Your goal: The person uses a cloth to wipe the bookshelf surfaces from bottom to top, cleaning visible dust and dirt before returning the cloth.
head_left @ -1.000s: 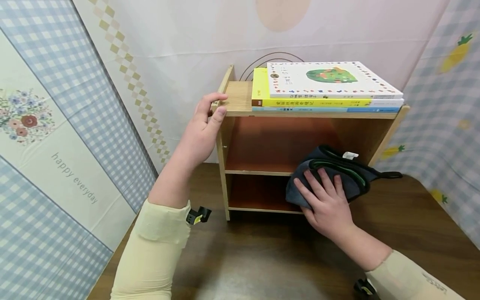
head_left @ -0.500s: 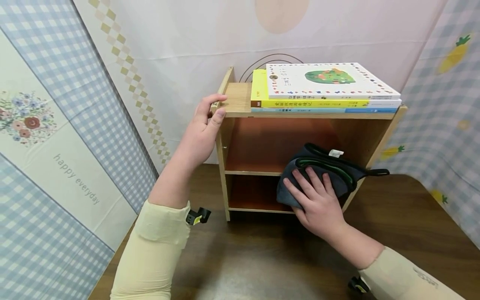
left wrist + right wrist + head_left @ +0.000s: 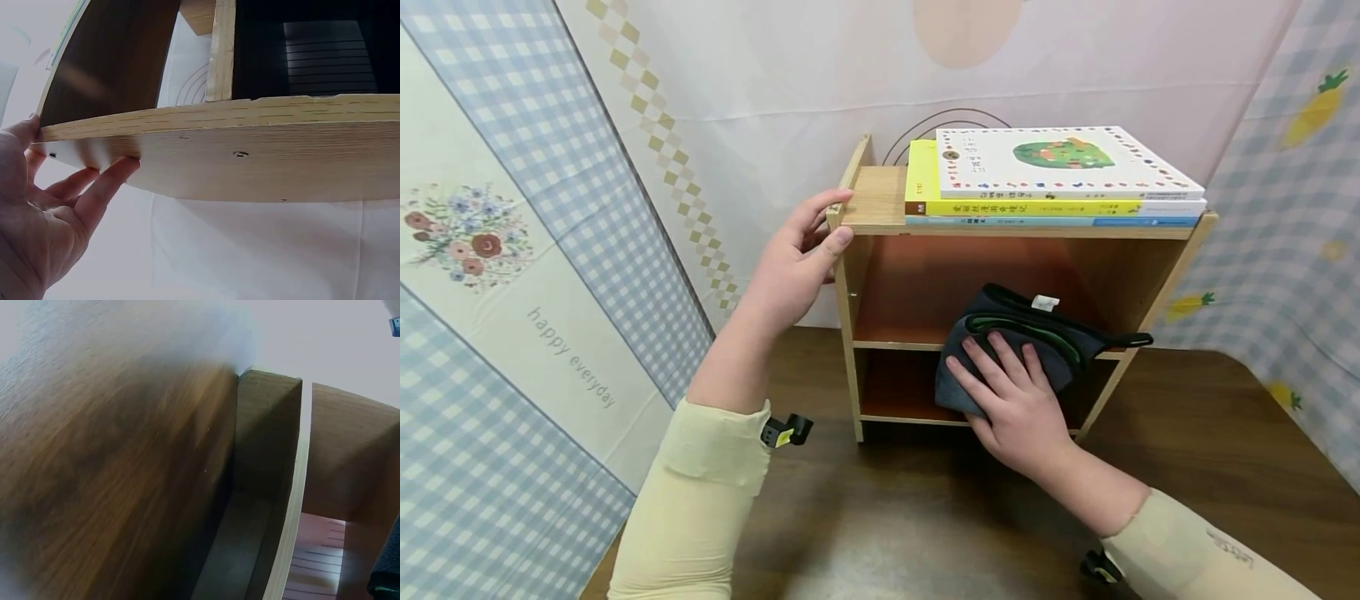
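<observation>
In the head view, the right hand point(image 3: 1018, 421) lies with fingers spread on a folded cloth point(image 3: 1060, 357) at the front of the shelf point(image 3: 880, 196), probably soft, light and best taken by its fold. The left wrist view shows the left hand point(image 3: 53, 219) pinching the shelf's corner near pale fabric point(image 3: 250, 247); the right wrist's, a dark wood-grained surface point(image 3: 112, 487).

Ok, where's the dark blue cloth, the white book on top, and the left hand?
Dark blue cloth point(image 3: 1056, 362): head view, on its folded front.
White book point(image 3: 1063, 153): head view, on the green cover picture.
Left hand point(image 3: 790, 268): head view, on its back.
</observation>
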The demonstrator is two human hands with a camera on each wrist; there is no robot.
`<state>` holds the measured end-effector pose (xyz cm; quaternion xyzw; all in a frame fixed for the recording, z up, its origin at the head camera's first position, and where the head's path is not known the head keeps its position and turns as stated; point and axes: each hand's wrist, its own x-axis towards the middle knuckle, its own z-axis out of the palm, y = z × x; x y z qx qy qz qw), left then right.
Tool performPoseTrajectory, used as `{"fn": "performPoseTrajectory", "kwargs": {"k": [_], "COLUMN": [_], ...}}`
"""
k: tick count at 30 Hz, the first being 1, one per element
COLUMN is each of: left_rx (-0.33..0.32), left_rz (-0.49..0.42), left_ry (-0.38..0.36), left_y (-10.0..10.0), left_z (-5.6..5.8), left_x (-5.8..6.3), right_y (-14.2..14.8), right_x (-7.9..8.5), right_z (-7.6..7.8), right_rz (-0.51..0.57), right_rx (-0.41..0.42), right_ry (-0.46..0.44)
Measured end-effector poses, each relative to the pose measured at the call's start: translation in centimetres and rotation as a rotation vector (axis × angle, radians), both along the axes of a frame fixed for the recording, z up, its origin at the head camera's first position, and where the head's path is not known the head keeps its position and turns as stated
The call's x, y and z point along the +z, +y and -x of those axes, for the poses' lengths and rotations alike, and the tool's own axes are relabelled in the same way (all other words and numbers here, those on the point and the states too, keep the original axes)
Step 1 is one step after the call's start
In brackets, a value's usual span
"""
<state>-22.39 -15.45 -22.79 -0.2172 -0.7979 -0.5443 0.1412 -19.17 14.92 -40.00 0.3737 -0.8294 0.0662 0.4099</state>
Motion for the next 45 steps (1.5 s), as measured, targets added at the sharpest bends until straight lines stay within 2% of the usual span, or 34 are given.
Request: {"fn": "performPoseTrajectory", "kwargs": {"k": [9, 19, 35, 45], "left_rx": [0.014, 0.008, 0.032, 0.031], "left_rz": [0.007, 0.006, 0.025, 0.037], "left_ry": [0.016, -0.017, 0.002, 0.011], "left_y": [-0.1, 0.1, -0.1, 0.1], "left_z": [0.0, 0.1, 0.0, 0.0], "left_x": [0.0, -0.1, -0.5, -0.3], "right_y": [-1.8, -4.1, -7.7, -9.4], "right_x": [0.2, 0.3, 0.5, 0.6], "right_z": [0.1, 0.2, 0.1, 0.0], "right_rz": [-0.011, -0.013, -0.069, 0.026], "right_rx": [0.003, 0.009, 0.001, 0.053], "right_ry": [-0.008, -0.006, -0.061, -0.109]}}
